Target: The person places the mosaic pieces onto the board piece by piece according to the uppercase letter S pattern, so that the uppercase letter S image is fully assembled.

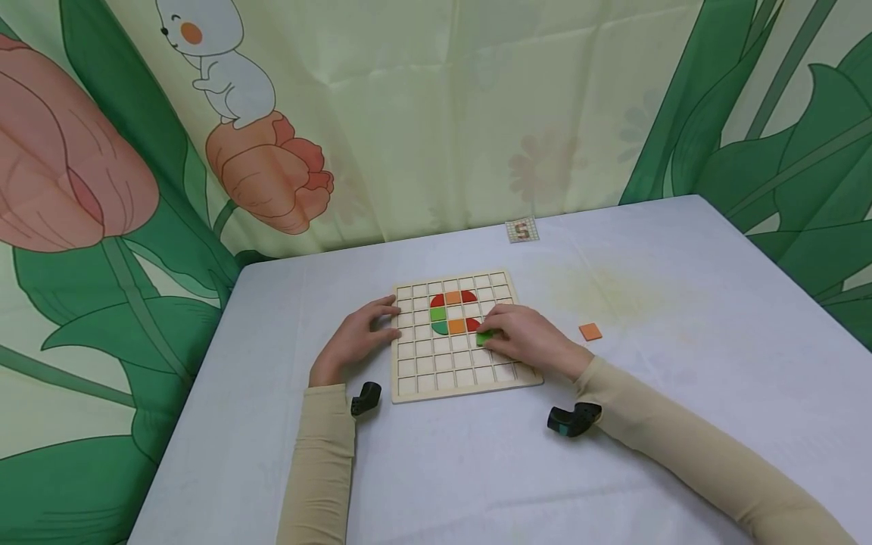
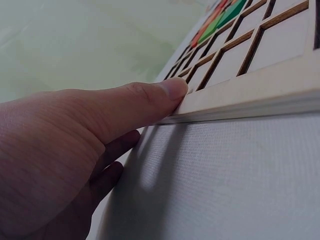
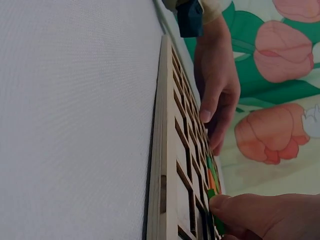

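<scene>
A square wooden grid board (image 1: 443, 371) lies flat on the table. Set in its cells are red, orange and green tiles, among them a light green square (image 1: 437, 312), an orange square (image 1: 453, 297) and a dark green rounded tile (image 1: 440, 328). My right hand (image 1: 527, 337) pinches a green tile (image 1: 484, 337) over the board, just below a red rounded tile (image 1: 472, 325); the right wrist view shows the thumb on the green tile (image 3: 212, 193). My left hand (image 1: 357, 331) rests at the board's left edge, thumb (image 2: 175, 89) touching the rim and fingers loosely spread.
A loose orange square tile (image 1: 590, 331) lies on the white-covered table (image 1: 463, 469) to the right of the board. Near the back edge is a small patterned card (image 1: 521, 230). A printed curtain (image 1: 436, 113) hangs behind. Black devices (image 1: 574, 419) sit at both wrists.
</scene>
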Motion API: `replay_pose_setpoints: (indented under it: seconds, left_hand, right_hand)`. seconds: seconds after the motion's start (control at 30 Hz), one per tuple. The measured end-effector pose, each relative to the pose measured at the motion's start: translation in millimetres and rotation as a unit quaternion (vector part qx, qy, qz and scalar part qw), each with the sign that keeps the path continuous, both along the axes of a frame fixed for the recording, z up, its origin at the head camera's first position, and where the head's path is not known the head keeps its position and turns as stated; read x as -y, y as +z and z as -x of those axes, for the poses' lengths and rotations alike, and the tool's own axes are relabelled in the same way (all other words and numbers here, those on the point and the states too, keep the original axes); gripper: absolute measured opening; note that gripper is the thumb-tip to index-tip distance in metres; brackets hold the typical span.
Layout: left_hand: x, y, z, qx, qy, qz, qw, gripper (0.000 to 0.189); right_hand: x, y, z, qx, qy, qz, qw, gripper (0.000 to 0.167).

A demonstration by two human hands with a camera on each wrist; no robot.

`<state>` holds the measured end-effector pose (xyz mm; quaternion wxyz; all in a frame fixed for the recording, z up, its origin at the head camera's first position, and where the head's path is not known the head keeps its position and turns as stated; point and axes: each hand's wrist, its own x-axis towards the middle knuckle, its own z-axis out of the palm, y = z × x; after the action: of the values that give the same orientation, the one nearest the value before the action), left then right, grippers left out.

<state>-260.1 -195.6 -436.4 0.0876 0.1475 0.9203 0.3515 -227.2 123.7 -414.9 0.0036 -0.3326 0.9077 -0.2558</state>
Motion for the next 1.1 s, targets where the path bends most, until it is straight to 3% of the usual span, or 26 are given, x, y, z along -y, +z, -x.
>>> replay_pose_setpoints:
  seconds: [0.6, 1.1]
  left_hand:
    - [-0.2, 1.7, -0.6, 0.002, 0.000, 0.001, 1.0000, 0.049]
    - [1.9, -2.8, 0.6, -0.017, -0.008, -0.003, 0.9998, 0.048]
  right_hand:
    - [7.5, -1.8, -2.8, -0.009, 0.015, 0.015, 0.9997, 0.022]
    - [8.7, -6.9, -2.4, -0.017, 0.002, 0.019, 0.9997, 0.020]
